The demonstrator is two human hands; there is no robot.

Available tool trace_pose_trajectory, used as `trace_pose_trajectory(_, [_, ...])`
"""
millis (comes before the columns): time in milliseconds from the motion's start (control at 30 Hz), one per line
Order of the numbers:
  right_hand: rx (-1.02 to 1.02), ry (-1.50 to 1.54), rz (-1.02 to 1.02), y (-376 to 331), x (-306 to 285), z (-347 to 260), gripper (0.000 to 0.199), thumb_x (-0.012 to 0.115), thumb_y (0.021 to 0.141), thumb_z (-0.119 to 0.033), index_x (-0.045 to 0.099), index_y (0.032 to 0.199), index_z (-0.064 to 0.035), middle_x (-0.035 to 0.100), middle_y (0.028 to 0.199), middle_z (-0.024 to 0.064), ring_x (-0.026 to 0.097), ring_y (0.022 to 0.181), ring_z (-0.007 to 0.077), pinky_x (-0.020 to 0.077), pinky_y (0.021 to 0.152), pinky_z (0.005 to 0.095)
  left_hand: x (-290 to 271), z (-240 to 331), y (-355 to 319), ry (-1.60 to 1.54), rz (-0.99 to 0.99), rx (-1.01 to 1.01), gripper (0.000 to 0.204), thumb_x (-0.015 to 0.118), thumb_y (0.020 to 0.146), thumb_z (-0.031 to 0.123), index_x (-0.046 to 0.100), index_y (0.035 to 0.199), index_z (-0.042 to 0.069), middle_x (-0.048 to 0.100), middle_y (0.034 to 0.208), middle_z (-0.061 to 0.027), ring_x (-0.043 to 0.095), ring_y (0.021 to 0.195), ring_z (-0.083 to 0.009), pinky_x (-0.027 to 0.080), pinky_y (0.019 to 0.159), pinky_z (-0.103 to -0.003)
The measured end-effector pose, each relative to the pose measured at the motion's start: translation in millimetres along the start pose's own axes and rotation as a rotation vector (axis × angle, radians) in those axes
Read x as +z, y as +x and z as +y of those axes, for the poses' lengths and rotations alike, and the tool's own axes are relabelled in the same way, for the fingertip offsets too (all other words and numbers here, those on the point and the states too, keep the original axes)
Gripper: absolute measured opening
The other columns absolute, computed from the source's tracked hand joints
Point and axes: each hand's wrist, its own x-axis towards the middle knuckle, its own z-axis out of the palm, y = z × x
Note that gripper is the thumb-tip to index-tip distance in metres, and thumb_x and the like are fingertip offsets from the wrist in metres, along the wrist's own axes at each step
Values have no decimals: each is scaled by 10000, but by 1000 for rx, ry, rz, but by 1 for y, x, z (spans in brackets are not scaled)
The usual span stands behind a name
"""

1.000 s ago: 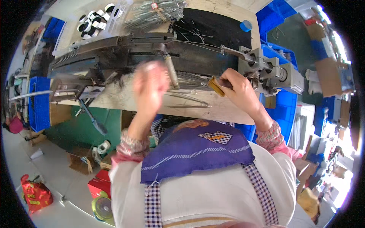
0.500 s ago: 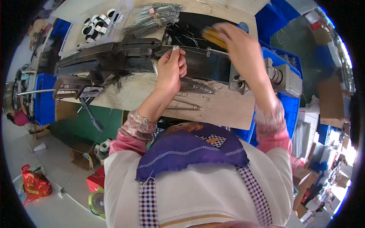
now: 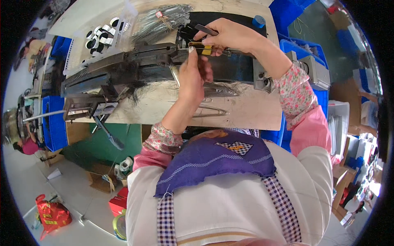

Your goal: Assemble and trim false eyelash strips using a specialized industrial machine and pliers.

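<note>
Holding yellow-and-dark handheld tool at thin metal wire over dark metal machine | right hand: fingers clamped on tool | left hand: by wire, pinch I cannot tell | next move seemingly needs steady alignment

tool at my right hand, upper centre: yellow and dark faces; i cannot tell plastic from painted metal. long fixture beneath: dark metal, worn, mostly matt. wire bundle, top centre: bare metal, bright, glossy. bench top, centre: pale wood, smooth, matt. crate, upper left: translucent plastic, smooth. motor block, right: grey metal, smooth. my apron, lower centre: purple cloth, matt, uneven edge. my cuffs: printed cloth, matt. bag, lower left: red plastic, creased, glossy.
</note>
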Motion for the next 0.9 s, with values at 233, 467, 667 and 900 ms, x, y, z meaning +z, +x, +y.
trace_pose_trajectory(233, [-303, -731, 105, 7, -5, -2, 347, 532, 939, -301, 587, 1233, -125, 597, 1006, 122, 581, 844, 245, 470, 782, 339, 6, 3, 8, -507, -258, -83, 803, 302, 929, 626, 312, 1329, -70, 385, 1360, -220, 363, 1306, -311, 315, 1089, -431])
trace_pose_trajectory(467, [-561, -877, 364, -21, 27, -8, 363, 586, 768, -125, 627, 1127, -96, 549, 958, 156, 565, 874, 310, 461, 770, 394, -6, 21, 3, -760, -204, -112, 754, 351, 935, 599, 346, 1277, -72, 410, 1329, -208, 379, 1282, -302, 313, 1087, -424])
trace_pose_trajectory(667, [-273, -356, 392, -11, 19, -14, 172, 638, 762, -102, 699, 921, -120, 592, 749, 65, 601, 751, 220, 435, 693, 362, -11, 16, -11, -700, -240, -15, 704, 346, 945, 582, 407, 1252, -49, 467, 1283, -134, 402, 1257, -243, 291, 1101, -370])
trace_pose_trajectory(900, [-411, -650, 368, -4, 23, -13, 109, 647, 760, -127, 696, 855, -107, 601, 743, 40, 597, 757, 220, 391, 794, 356, -7, 22, -11, -582, -181, 31, 674, 354, 951, 569, 395, 1250, -34, 481, 1250, -126, 430, 1227, -222, 304, 1099, -364])
